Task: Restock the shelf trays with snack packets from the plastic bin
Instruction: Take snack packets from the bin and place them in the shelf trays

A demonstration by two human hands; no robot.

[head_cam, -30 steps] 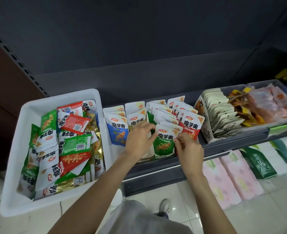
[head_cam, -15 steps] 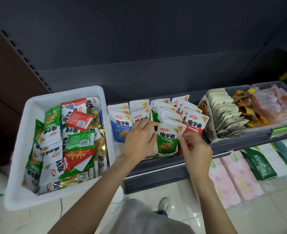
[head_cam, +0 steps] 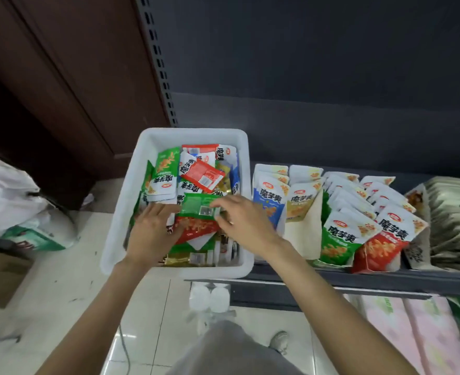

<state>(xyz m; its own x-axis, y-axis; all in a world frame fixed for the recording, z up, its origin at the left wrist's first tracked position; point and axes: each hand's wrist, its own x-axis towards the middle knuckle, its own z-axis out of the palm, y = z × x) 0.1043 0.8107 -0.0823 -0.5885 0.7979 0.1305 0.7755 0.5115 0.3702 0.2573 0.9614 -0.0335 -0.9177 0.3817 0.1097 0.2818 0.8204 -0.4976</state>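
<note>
Both hands are in the white plastic bin (head_cam: 120, 239), which sits just left of the shelf tray (head_cam: 358, 272). The left hand (head_cam: 153, 234) lies flat on the packet pile at the bin's left side, fingers straight and spread, holding nothing. The right hand (head_cam: 239, 226), at the bin's right side, pinches the lower right edge of a green packet (head_cam: 196, 208) lying back-side up mid-bin, thumb and fingertips narrow on it. Step in hand, as judged: pick green from the bin. To do it well, lift by the edge, keep the left hand pressing the neighbours down, flip it print-forward, then slot it behind the green row in the tray. Counts: one bin, two hands, four upright rows in the tray (blue, yellow, green, red). Loose packets in the bin overlap too much to count exactly, roughly a dozen showing.
</note>
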